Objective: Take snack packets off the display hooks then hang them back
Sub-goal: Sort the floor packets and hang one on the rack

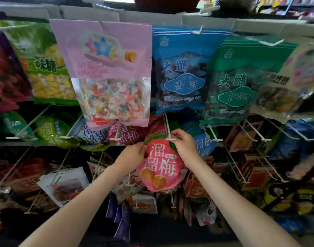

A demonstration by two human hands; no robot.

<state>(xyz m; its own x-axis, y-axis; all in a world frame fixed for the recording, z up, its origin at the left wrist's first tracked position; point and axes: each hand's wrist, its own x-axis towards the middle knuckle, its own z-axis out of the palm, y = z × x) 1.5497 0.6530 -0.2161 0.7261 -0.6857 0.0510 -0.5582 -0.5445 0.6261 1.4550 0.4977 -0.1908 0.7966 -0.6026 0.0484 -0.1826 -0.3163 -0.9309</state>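
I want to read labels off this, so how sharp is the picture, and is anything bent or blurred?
Head view: sharpest in the middle, where both hands, left and right, hold the pink plum packet and its big print reads clearly. The edges smear, as on the red packets far left. The wide lens bows the top rail. Lighting is even, with mild sheen on the candy bag.

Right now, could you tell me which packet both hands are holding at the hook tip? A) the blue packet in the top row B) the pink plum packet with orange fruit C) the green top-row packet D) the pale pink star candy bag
B: the left hand and right hand grip the top edges of the pink plum packet at the white hook.
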